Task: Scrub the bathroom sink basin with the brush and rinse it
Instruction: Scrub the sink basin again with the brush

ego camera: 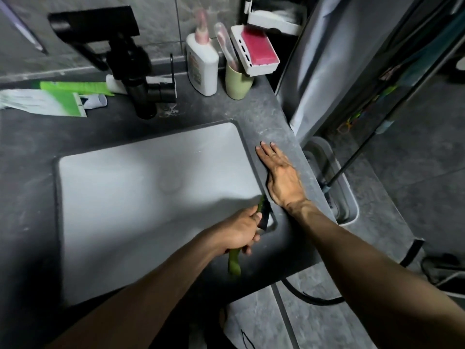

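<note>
The left hand (pixel 241 230) is curled tight round the slim green plastic-handled scrubbing brush (pixel 234 264). It holds the handle about mid-length, so the green tail sticks out below the fist and the dark bristle head points up and away. The head sits at the near right corner of the white rectangular sink basin (pixel 125 197), right against the rim where it meets the dark grey stone tabletop (pixel 264 117).

The right hand (pixel 281 180) holds nothing. It lies flat on the tabletop just beside the basin's right edge, fingers straight and together, and looks to be bracing the body.

The brush looks light and rigid, with a narrow handle that would probably turn slick once wet or soapy. A full-fist grip close to the head seems the better hold for pressing into a corner, while a grip nearer the tail would give reach but less force.

The basin looks smooth, hard and glazed, so the bristles should glide and it should take firm pressure.

The black faucet (pixel 136 71) stands on the tabletop behind the far rim, and no running water is visible.
</note>
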